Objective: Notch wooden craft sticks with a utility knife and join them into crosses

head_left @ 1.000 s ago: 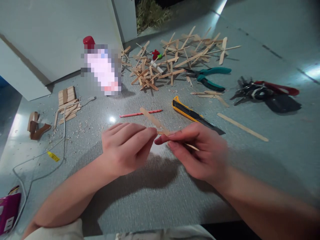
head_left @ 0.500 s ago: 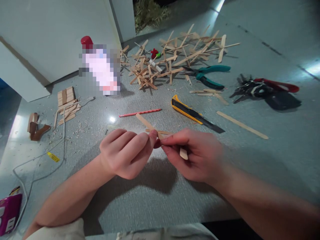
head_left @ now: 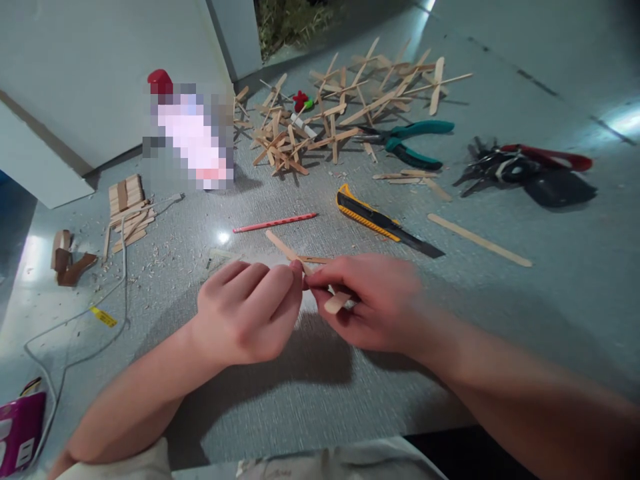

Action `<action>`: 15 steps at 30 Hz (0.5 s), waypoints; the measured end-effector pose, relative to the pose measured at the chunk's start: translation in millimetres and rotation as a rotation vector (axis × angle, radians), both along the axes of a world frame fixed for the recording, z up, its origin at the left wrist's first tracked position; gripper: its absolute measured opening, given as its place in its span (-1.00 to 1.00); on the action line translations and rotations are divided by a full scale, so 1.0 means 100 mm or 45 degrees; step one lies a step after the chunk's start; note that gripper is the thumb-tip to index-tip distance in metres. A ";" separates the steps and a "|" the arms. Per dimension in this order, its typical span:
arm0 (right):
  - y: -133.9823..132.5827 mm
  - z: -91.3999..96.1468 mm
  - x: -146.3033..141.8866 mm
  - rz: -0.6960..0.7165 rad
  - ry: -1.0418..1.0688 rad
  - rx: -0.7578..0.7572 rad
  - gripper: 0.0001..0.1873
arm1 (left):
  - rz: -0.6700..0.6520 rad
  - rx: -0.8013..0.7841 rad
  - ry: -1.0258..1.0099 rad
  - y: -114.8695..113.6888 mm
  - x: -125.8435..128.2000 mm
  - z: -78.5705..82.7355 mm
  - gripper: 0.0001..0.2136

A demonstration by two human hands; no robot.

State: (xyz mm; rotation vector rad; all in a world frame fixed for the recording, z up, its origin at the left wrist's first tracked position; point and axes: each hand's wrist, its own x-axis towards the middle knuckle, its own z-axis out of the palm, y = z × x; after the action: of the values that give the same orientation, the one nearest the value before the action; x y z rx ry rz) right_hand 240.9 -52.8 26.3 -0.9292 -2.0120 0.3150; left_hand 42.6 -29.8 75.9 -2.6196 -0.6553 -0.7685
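Observation:
My left hand (head_left: 247,310) is closed, its thumb and forefinger pinching a pale wooden craft stick (head_left: 281,245) that points up and left. Fingertips of my right hand (head_left: 373,300) press on the lower part of that stick, right beside the left fingertips. A flat wooden stick end (head_left: 338,303) juts out of the right hand's grip. Behind the fingers a second craft stick (head_left: 316,259) shows, crossing the first; the crossing point is mostly hidden. Just beyond my hands lie a red pencil (head_left: 275,223) and a yellow utility knife (head_left: 370,215) with its blade out.
A pile of crossed craft sticks (head_left: 334,137) lies at the back, with green-handled pliers (head_left: 417,127) beside it. Keys (head_left: 485,170) and a loose stick (head_left: 480,240) are to the right. On the left are bundled sticks (head_left: 125,193), a white cable (head_left: 125,267) and a blurred red-capped bottle (head_left: 160,81).
Both hands have moved slightly left in view as the whole view shifted. The stick end in my right hand has turned and now points left. Both grips stay closed.

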 end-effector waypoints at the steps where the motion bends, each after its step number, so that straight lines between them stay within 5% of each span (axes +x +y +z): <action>1: 0.00 0.00 0.00 0.001 -0.010 0.002 -0.87 | -0.001 0.017 0.023 -0.01 0.01 0.00 -0.82; 15: 0.03 -0.02 -0.01 -0.005 -0.069 0.045 -0.86 | 0.011 0.091 0.073 -0.01 0.01 -0.05 -0.85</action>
State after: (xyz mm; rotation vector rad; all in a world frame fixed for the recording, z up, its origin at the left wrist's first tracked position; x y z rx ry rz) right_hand 240.0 -49.7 24.7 -0.9282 -2.0586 0.2539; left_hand 43.8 -30.5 71.3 -2.5623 -0.6111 -0.6986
